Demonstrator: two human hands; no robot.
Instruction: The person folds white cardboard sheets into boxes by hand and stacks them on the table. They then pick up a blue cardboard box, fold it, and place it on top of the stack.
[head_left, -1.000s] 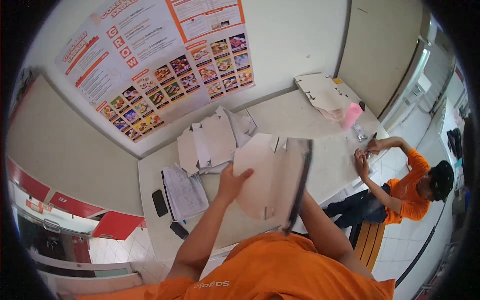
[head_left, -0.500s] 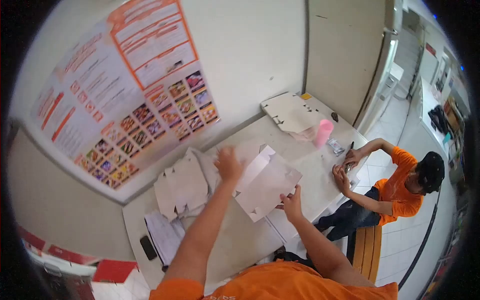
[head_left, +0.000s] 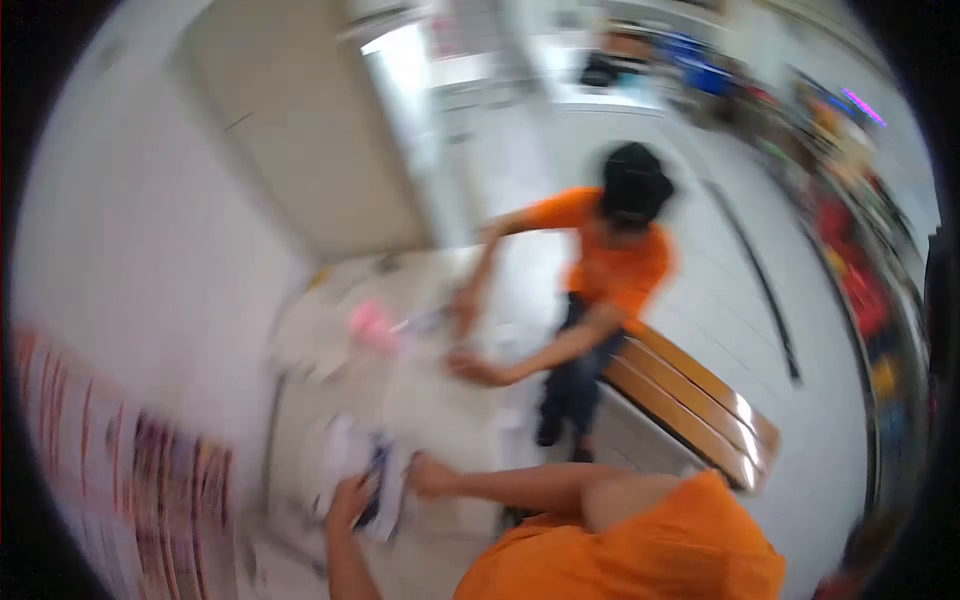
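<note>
Both hands of a person in an orange shirt (head_left: 650, 545) meet over a white sheet (head_left: 345, 460) at the near end of a table (head_left: 440, 400), in a view heavily smeared by motion. The left hand (head_left: 348, 497) lies at the sheet's near edge, touching a dark object (head_left: 372, 485) that rests on the sheet; the blur hides whether its fingers are wrapped round either one. The right hand (head_left: 428, 476) sits just beside it at the sheet's right edge, fingers seemingly bunched, though their grip cannot be made out. The sheet itself lies flat on the tabletop between the two hands, close to the person's body.

To the left, a poster (head_left: 120, 480) streaked in orange and red hangs on the wall beside the table. Farther along the tabletop stands a pink cup (head_left: 368, 325) among pale cardboard shapes too blurred to identify. At the table's far right side a co-worker (head_left: 610, 270) in an orange shirt and black cap sits on a wooden bench (head_left: 690, 400), both arms stretched onto the table near the cup. Beyond lies a white tiled floor (head_left: 700, 230).
</note>
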